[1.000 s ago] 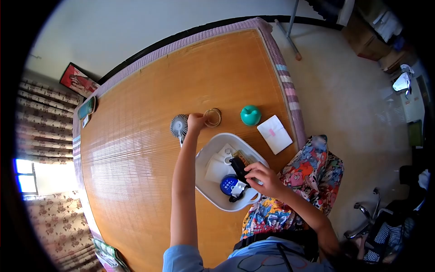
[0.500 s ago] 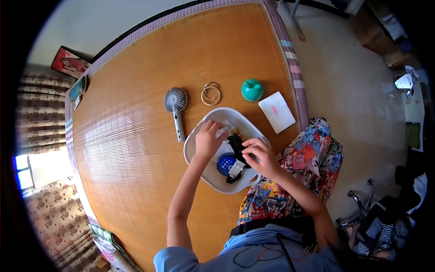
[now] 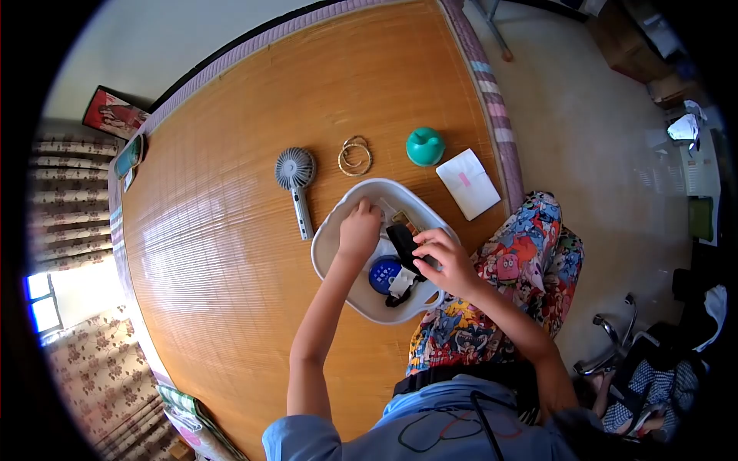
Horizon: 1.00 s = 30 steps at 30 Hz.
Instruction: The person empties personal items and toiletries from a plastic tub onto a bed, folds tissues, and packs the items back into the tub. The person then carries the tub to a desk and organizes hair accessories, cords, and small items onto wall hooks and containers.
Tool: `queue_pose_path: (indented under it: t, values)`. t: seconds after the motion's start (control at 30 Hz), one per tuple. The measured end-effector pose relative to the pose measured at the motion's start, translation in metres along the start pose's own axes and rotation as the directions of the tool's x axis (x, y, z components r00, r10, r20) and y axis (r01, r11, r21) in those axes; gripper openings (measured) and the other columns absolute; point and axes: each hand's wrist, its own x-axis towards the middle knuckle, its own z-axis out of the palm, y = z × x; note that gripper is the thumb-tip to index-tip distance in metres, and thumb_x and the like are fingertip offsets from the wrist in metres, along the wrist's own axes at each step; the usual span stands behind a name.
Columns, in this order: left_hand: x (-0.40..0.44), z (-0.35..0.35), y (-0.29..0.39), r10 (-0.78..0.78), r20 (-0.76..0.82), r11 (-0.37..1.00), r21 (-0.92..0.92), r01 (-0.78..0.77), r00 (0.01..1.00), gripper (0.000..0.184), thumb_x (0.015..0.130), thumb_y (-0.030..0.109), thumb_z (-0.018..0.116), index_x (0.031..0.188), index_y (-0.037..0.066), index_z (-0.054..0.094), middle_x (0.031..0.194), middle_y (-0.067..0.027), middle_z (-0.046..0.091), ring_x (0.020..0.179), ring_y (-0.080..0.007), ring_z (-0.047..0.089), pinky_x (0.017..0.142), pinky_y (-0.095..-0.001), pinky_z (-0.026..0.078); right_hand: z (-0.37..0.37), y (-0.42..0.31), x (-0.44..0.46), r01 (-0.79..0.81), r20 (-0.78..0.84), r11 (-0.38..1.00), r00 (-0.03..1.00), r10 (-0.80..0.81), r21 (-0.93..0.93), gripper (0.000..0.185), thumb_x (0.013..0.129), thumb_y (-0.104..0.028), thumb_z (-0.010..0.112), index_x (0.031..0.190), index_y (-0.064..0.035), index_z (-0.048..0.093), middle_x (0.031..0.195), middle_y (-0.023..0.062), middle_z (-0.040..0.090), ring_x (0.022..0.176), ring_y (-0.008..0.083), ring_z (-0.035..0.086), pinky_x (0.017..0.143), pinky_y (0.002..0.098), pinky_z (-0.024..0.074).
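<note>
A white plastic basin [image 3: 332,265] with a handle hole sits in front of me. My left hand [image 3: 360,232] reaches into its far left part, fingers curled downward around something I cannot make out. My right hand [image 3: 447,263] is over the basin's right side, fingers bent but apart, tips at the edge of a black object [image 3: 401,241]. Below that lie a round blue case [image 3: 383,275] and a small white piece [image 3: 402,282]. A gold-brown item [image 3: 405,221] and something clear and whitish are partly hidden behind the black object.
Beyond the basin on the mat-covered bed [image 3: 231,307] lie a grey handheld fan [image 3: 296,173], gold bangles [image 3: 355,157], a green apple-shaped container [image 3: 425,147] and a white square packet [image 3: 468,184]. A chair base [image 3: 611,338] stands on the floor at the right.
My left hand has moved down deeper into the basin, its fingers curling in. The black object is tilted slightly differently, and my right hand has barely shifted.
</note>
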Motion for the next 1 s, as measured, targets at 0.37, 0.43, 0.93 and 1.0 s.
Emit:
queue_pose_path:
  t: [0.37,0.43,0.93,1.0]
  values:
    - [0.036,-0.081,-0.028,-0.067,-0.299,0.986,-0.168,0.016,0.952,0.012,0.070,0.012,0.059,0.077,0.004,0.054,0.082,-0.0105,0.048,0.071,-0.0278,0.053,0.058,-0.0345,0.044,-0.002,-0.010,0.003,0.034,-0.003,0.969,0.999,-0.036,-0.246,0.015,0.068,-0.009,0.061,0.080,-0.0020,0.053,0.096,0.0085,0.047,0.080,0.0206,0.054,0.062,0.0292,0.0449]
    - [0.070,-0.063,-0.049,-0.083,-0.290,0.972,-0.235,0.013,0.953,0.015,0.068,0.014,0.061,0.078,0.005,0.055,0.084,-0.0104,0.049,0.071,-0.0273,0.053,0.060,-0.0344,0.044,0.000,-0.016,0.004,0.101,0.019,0.877,0.994,-0.105,-0.469,0.017,0.067,-0.011,0.062,0.080,-0.0034,0.053,0.095,0.0084,0.046,0.079,0.0207,0.053,0.059,0.0292,0.0449]
    - [-0.011,-0.071,0.000,-0.109,-0.294,0.903,-0.429,-0.029,0.950,0.021,0.061,0.006,0.066,0.080,0.005,0.057,0.071,-0.0080,0.045,0.057,-0.0197,0.047,0.051,-0.0301,0.040,0.027,-0.013,0.021,-0.076,0.068,0.686,0.981,0.180,-0.723,0.028,0.067,-0.022,0.063,0.077,0.0030,0.054,0.096,0.0106,0.044,0.087,0.0214,0.048,0.060,0.0302,0.0473]
    - [-0.046,-0.056,0.008,-0.121,-0.163,0.872,-0.488,0.027,0.979,0.024,0.060,0.006,0.066,0.083,0.007,0.058,0.077,-0.0078,0.049,0.063,-0.0207,0.050,0.055,-0.0299,0.042,0.033,-0.006,0.020,-0.077,0.066,0.681,0.981,0.182,-0.728,0.027,0.066,-0.020,0.063,0.076,0.0031,0.053,0.096,0.0101,0.044,0.088,0.0214,0.047,0.061,0.0302,0.0474]
